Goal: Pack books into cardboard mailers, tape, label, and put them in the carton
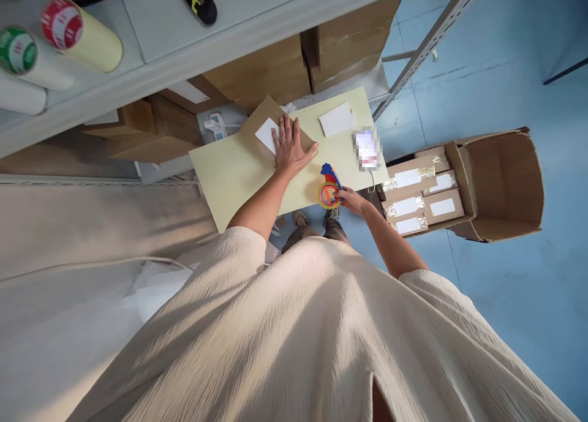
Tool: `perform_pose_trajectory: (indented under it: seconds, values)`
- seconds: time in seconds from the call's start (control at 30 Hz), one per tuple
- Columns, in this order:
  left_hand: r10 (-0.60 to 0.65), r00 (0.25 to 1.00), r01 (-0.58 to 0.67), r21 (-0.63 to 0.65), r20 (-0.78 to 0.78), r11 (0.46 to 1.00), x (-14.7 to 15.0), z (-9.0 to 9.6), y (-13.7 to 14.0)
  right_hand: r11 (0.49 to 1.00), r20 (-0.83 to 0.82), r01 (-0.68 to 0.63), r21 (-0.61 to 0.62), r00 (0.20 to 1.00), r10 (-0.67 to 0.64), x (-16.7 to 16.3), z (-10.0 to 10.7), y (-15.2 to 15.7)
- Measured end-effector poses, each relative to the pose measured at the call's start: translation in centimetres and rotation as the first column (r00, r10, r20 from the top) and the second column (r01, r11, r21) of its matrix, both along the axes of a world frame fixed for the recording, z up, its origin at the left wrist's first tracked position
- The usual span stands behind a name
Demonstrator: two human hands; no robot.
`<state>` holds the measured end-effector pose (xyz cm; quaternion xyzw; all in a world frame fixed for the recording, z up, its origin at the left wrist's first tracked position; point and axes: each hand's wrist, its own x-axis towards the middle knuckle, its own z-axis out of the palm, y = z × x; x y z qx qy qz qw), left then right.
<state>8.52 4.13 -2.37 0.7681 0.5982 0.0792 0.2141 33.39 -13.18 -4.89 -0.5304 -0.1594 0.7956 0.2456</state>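
Note:
My left hand [290, 143] lies flat with fingers spread on a brown cardboard box [274, 111], pressing its top near the right side. A white label [266, 135] shows on the box, partly under my fingertips. In my right hand [350, 199] is a blue and red tape dispenser [329, 176] with a roll of tape, held by its handle over the front edge of the pale yellow table [229, 177]. The dispenser is apart from the box. A white slip of paper [337, 119] and a phone with a blurred screen [366, 149] lie to the right.
A large open carton [500, 183] on the blue floor at right holds several labelled, taped boxes [443, 206]. Above the table's back edge runs a grey shelf [179, 42] with tape rolls [82, 33] and a yellow-black utility knife [197, 0]. Cardboard boxes [261, 73] stand beneath it.

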Motion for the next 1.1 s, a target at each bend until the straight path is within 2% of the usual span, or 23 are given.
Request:
perform_pose_trajectory:
  seconds: [0.13, 0.27, 0.43, 0.6, 0.73, 0.83, 0.97, 1.1]
  values:
    - [-0.096, 0.994, 0.096, 0.011, -0.053, 0.995, 0.0, 0.2, -0.1, 0.999, 0.04, -0.039, -0.018, 0.998, 0.039, 0.4, 0.0, -0.7]
    - [-0.119, 0.992, 0.117, -0.056, -0.044, 0.992, -0.2, 0.0, 0.6, 0.998, 0.035, -0.066, -0.016, 0.997, 0.066, 0.3, -0.6, -0.6]
    - [-0.105, 0.995, 0.103, -0.119, -0.003, 0.987, -1.9, 0.4, 1.4, 0.989, 0.078, -0.149, 0.007, 0.986, 0.147, -1.3, -1.3, 1.1]
    - [-0.184, 0.983, 0.183, -0.074, -0.011, 0.98, -4.0, 1.3, 0.3, 0.962, 0.104, -0.269, 0.037, 0.959, 0.264, -3.6, -1.5, 3.1]
    - [-0.168, 0.985, 0.165, -0.07, -0.038, 0.984, -4.1, 0.7, -0.4, 0.941, 0.148, -0.337, 0.032, 0.933, 0.329, -4.4, -1.3, 5.0]
    - [-0.146, 0.989, 0.145, -0.066, 0.002, 0.987, -3.8, 0.1, -0.5, 0.887, 0.233, -0.462, 0.011, 0.864, 0.447, -3.9, -0.6, 7.0]
    - [-0.132, 0.991, 0.132, -0.053, 0.019, 0.99, -3.8, -0.4, -0.5, 0.764, 0.35, -0.645, 0.024, 0.721, 0.598, -2.5, 0.4, 9.7]
    - [-0.128, 0.992, 0.128, -0.057, 0.011, 0.99, -3.8, -0.5, -0.5, 0.658, 0.455, -0.753, 0.027, 0.595, 0.662, -1.6, 0.9, 11.9]
